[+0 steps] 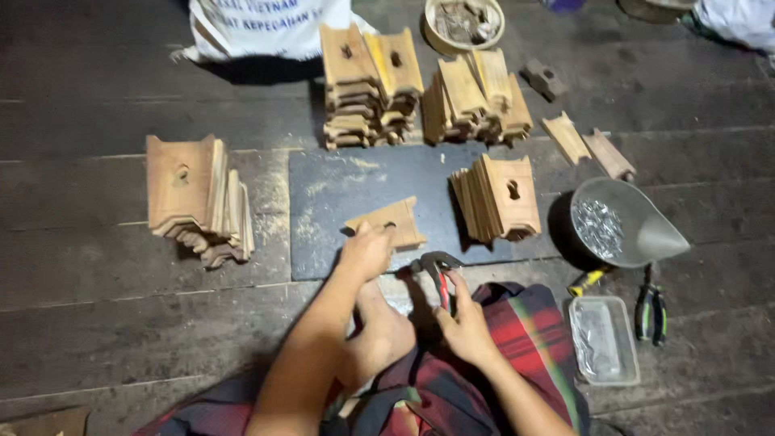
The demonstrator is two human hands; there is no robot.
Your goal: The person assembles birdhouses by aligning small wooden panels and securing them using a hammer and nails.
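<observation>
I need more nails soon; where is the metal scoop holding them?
In the head view, the metal scoop sits right of the dark mat, beside a leaning stack of wooden pieces and above the clear plastic tub.

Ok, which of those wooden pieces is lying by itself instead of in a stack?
The single wooden piece on the dark mat, under the left hand. All the other notched pieces sit in stacks or pairs around it.

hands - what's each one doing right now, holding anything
Left hand: closed on a wood piece lying on the dark mat.
Right hand: closed around the handles of pliers.
</observation>
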